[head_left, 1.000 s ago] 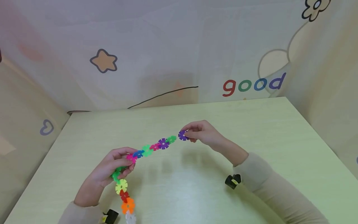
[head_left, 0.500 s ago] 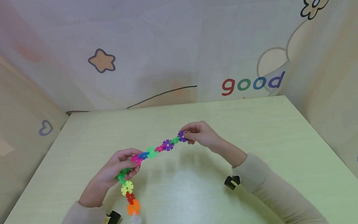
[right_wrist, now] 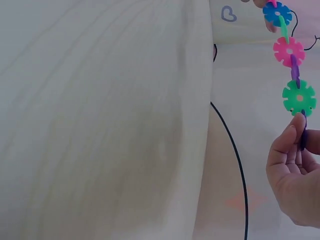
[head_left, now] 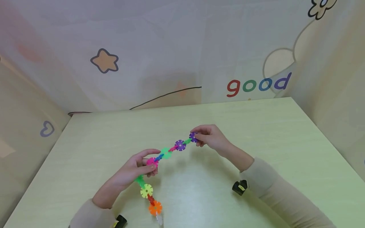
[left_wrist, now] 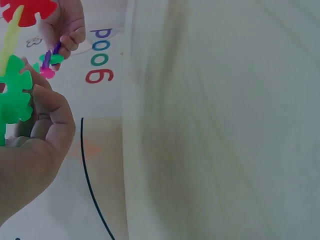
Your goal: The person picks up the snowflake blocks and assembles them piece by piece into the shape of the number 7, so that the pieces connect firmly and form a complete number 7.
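Observation:
A chain of colourful slotted snowflake discs stretches in the air between both hands. At its far end my right hand [head_left: 215, 139] pinches a purple disc [head_left: 193, 137], which meets a green disc [right_wrist: 299, 97] edge to edge in the right wrist view. Thumb and fingers of my left hand [head_left: 129, 172] hold the chain at a pink disc [head_left: 152, 161]. Below that hand the rest hangs down: a green disc [head_left: 139, 181], a yellow disc [head_left: 146, 191], a red one [head_left: 150, 199], an orange disc [head_left: 155, 208] and a whitish disc [head_left: 159, 219]. My left palm hides part of the chain.
A pale wooden table [head_left: 256, 126] lies under both hands. Behind it hangs a printed cloth [head_left: 171, 47] with a star and the word "good", and more cloth encloses the sides. Small black devices [head_left: 239, 187] sit by each sleeve cuff.
The purple disc in my right hand was apart from the chain's green end disc and now joins it. My left hand has moved right with the chain; the right hand has shifted slightly right.

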Demonstrator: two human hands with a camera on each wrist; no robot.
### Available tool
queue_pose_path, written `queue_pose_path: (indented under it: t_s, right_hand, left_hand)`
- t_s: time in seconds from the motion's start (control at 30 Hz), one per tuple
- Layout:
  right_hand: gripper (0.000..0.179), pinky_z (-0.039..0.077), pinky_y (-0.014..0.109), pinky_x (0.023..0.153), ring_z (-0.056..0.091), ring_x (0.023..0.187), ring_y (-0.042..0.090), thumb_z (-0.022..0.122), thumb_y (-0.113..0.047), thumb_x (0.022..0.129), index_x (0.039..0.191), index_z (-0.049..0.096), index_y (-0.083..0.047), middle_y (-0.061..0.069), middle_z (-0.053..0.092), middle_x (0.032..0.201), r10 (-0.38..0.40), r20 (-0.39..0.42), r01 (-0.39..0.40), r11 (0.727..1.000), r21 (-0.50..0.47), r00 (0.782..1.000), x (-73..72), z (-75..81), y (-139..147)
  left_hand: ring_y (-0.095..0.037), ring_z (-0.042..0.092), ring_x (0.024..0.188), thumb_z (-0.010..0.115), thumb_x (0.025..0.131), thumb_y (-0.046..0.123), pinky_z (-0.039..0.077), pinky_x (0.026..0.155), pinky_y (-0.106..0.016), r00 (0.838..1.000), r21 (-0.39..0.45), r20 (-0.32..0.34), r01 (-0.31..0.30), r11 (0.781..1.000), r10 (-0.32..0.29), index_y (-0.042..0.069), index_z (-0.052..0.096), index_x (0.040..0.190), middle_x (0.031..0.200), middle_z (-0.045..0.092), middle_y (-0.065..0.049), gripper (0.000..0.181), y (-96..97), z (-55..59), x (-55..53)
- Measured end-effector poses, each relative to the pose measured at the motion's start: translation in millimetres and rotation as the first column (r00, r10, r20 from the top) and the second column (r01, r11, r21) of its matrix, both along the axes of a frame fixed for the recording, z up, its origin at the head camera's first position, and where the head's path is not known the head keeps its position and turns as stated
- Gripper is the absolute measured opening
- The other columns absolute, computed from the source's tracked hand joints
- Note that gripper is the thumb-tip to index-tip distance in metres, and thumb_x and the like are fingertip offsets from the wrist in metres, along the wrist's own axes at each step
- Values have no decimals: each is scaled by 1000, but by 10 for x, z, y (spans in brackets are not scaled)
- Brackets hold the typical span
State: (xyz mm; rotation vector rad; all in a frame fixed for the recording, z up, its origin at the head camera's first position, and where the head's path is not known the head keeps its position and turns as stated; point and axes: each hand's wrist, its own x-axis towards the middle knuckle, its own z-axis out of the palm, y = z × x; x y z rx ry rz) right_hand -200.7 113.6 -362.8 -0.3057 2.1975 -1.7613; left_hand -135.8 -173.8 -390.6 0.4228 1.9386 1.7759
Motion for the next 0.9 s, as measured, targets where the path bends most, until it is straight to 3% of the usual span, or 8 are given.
queue_pose_path:
  t_s: [0.2, 0.3, 0.43, 0.57, 0.73, 0.83, 0.9]
  right_hand:
    - [23, 52, 24, 68, 58, 67, 16, 51, -3, 92, 112, 58, 5, 13, 61, 92, -49, 16, 49, 998, -44, 999, 3, -90, 28]
    - [24, 52, 24, 67, 59, 66, 15, 51, -2, 92, 113, 57, 6, 13, 62, 93, -60, 22, 61, 996, -72, 998, 15, -102, 35]
    - [24, 52, 23, 66, 59, 65, 14, 51, -1, 92, 113, 57, 8, 12, 62, 91, -66, 10, 66, 994, -90, 998, 36, -88, 38]
    - [25, 52, 23, 66, 59, 65, 13, 51, -1, 91, 113, 56, 10, 13, 62, 91, -58, -20, 56, 995, -88, 998, 52, -68, 33]
    - [23, 52, 25, 67, 59, 66, 14, 51, -1, 91, 111, 59, 7, 12, 63, 90, -52, -40, 50, 997, -60, 998, 47, -65, -3]
    - [22, 52, 26, 67, 59, 66, 14, 51, -1, 91, 111, 59, 6, 13, 63, 89, -38, -66, 35, 998, -44, 997, 36, -66, -25]
    - [22, 53, 27, 67, 59, 66, 14, 51, -1, 91, 110, 59, 7, 13, 63, 88, -26, -81, 23, 999, -38, 996, 33, -57, -41]
  left_hand:
    - [-38, 60, 85, 62, 87, 15, 50, 72, -31, 999, -50, -12, 33, 998, -33, 5, 38, 135, 83, 66, -7, 54, 75, -31, -14]
    - [-33, 61, 82, 62, 87, 14, 49, 70, -29, 998, -54, -19, 60, 997, -61, 2, 37, 135, 85, 66, -8, 56, 107, -34, -20]
    - [-21, 60, 72, 62, 87, 12, 51, 68, -27, 995, -55, 36, 97, 994, -95, -5, 32, 136, 86, 66, -10, 60, 164, -35, -56]
    - [-19, 60, 72, 61, 86, 5, 52, 71, -28, 983, -34, 110, 154, 987, -149, -7, 31, 135, 92, 65, -18, 59, 241, -32, -122]
    - [-24, 61, 79, 53, 82, -8, 51, 77, -33, 958, 25, 140, 249, 968, -250, -5, 32, 134, 105, 57, -28, 56, 356, -37, -204]
    - [-24, 61, 78, 51, 81, -9, 51, 76, -34, 957, 30, 158, 242, 970, -243, -3, 29, 137, 106, 57, -26, 60, 427, -41, -230]
    - [-22, 60, 76, 53, 84, -3, 51, 73, -31, 964, 13, 166, 207, 978, -206, -1, 29, 137, 102, 59, -22, 59, 477, -34, -234]
